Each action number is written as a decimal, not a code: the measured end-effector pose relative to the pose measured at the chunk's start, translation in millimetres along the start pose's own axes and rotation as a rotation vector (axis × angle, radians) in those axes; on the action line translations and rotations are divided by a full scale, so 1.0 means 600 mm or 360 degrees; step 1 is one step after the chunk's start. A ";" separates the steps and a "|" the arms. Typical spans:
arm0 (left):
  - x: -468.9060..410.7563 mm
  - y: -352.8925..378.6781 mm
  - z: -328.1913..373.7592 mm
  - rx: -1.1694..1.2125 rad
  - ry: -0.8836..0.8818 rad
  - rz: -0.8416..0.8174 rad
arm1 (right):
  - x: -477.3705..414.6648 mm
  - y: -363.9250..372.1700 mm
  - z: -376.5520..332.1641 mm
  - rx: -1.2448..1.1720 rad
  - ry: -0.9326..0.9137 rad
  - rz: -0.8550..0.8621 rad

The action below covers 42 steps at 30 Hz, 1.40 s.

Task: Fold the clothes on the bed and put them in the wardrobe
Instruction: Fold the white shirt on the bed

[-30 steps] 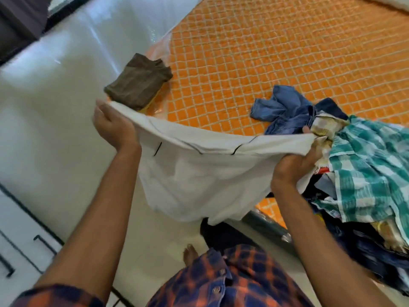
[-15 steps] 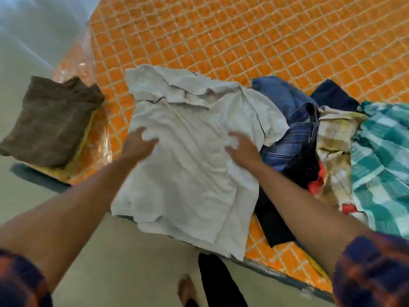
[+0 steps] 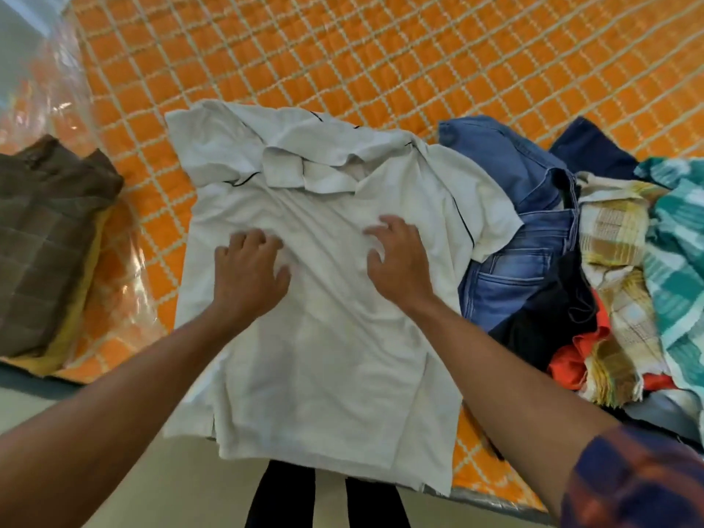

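Now | left hand (image 3: 249,276): fingers spread, pressing white shirt (image 3: 324,356) | right hand (image 3: 402,261): fingers loosely bent, touching shirt

Both arms in view, reaching forward and angling in toward each other. Left forearm (image 3: 114,398) bare, entering from lower left. Right forearm (image 3: 506,360) bare, entering from lower right, with a plaid sleeve (image 3: 640,478) sitting up near the elbow. Left hand (image 3: 247,278) palm down, fingers bent at the knuckles and close together, thumb out toward the other hand. Right hand (image 3: 400,261) palm down, fingers spread and crooked. I see neither hand closed round anything. Hands roughly level, near each other, not touching.
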<state>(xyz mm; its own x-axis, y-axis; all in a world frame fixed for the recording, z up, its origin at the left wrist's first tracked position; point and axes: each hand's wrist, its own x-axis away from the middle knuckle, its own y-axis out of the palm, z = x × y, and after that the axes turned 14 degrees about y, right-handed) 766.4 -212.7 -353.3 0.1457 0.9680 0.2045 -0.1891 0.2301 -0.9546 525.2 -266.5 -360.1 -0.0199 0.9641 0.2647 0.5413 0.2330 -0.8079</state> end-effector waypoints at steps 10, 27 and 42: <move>-0.331 -0.036 -0.092 0.0011 0.0274 0.0011 | -0.334 -0.015 -0.124 0.0809 -0.0006 -0.0045; -0.090 0.092 -0.107 0.0321 0.0278 0.0493 | -0.122 0.080 -0.042 -0.0008 0.0007 0.0629; 0.230 0.055 -0.107 0.0306 -0.0344 -0.0035 | 0.387 0.231 -0.077 0.0375 -0.0196 -0.0278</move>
<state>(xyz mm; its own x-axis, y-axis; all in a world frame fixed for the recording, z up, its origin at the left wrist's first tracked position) 842.7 -77.9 -370.6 -0.0548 0.9566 0.2861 -0.3716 0.2464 -0.8951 634.5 -16.4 -386.1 -0.2047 0.9117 0.3562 0.3113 0.4057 -0.8594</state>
